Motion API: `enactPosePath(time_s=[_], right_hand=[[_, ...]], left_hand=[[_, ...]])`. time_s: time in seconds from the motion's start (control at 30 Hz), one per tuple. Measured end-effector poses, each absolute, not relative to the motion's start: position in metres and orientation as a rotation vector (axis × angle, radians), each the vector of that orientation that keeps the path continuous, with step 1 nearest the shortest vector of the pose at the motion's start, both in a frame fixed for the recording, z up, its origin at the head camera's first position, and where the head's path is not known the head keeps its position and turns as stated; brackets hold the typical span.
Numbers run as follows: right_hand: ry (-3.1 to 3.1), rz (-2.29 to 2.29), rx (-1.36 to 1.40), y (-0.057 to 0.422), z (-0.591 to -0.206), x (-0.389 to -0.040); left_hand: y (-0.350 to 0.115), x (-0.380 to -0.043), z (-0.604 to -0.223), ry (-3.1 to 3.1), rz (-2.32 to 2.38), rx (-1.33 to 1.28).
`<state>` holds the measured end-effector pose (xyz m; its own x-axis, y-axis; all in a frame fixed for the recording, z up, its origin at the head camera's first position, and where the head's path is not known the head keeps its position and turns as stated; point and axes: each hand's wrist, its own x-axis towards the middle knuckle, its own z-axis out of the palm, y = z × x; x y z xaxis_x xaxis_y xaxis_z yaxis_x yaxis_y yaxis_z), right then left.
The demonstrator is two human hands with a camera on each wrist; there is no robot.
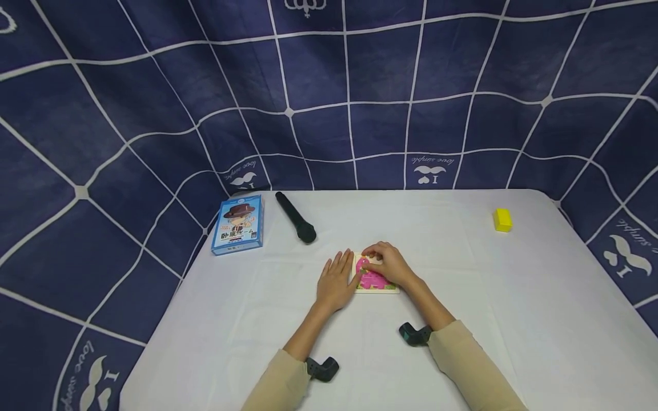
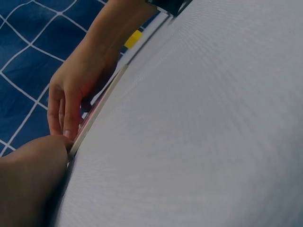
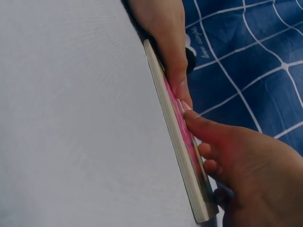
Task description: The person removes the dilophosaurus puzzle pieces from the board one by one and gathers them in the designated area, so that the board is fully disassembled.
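A small wooden jigsaw puzzle [image 1: 377, 281] with a pink animal picture and a pale frame lies flat on the white table. My left hand [image 1: 336, 285] rests along its left side, fingers stretched out and thumb reaching over the board. From the right, my right hand [image 1: 392, 265] bends over the upper left part of the puzzle. Its thumb and fingers pinch a puzzle piece [image 3: 185, 105], whose tilted pink edge shows by the thumb tip in the right wrist view. The left thumb is right beside that piece. Most of the piece is hidden by the fingers.
A blue card game box [image 1: 239, 225] lies at the table's back left, with a black microphone [image 1: 295, 217] to its right. Toward the back right sits a yellow block [image 1: 502, 220]. A dark blue curtain [image 1: 380, 74] with white lines hangs behind the table [image 1: 540, 319].
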<state>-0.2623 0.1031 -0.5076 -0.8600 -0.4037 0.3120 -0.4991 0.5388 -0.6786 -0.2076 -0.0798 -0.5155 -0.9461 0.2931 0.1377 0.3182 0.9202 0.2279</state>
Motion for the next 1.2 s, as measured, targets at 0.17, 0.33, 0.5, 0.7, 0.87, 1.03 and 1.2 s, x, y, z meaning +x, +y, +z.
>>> enactPosePath(time_s=[0.17,0.33,0.5,0.7,0.87,1.03,1.2], right_hand=[[-2.599,1.266,0.777,0.103,-0.509,-0.261],[-2.576,1.296,0.756,0.102,-0.510,-0.261],[-2.552,1.355,0.751,0.102,-0.511,-0.262],[-2.524,1.412,0.772,0.102,-0.514,-0.261],[-2.490,1.502,0.747,0.104,-0.514,-0.260],[-2.457,1.587,0.680,0.108,-0.509,-0.258],[-2.400,1.600,0.680,0.117,-0.500,-0.253]], left_hand=[[-0.080,-0.207,-0.515,-2.976,-0.388,-0.477],[-0.080,-0.207,-0.515,-2.973,-0.409,-0.477],[-0.080,-0.206,-0.515,-2.965,-0.414,-0.481],[-0.081,-0.207,-0.519,-2.907,-0.430,-0.499],[-0.081,-0.207,-0.519,-2.919,-0.416,-0.501],[-0.080,-0.207,-0.517,-2.950,-0.414,-0.494],[-0.080,-0.206,-0.516,-2.944,-0.422,-0.488]])
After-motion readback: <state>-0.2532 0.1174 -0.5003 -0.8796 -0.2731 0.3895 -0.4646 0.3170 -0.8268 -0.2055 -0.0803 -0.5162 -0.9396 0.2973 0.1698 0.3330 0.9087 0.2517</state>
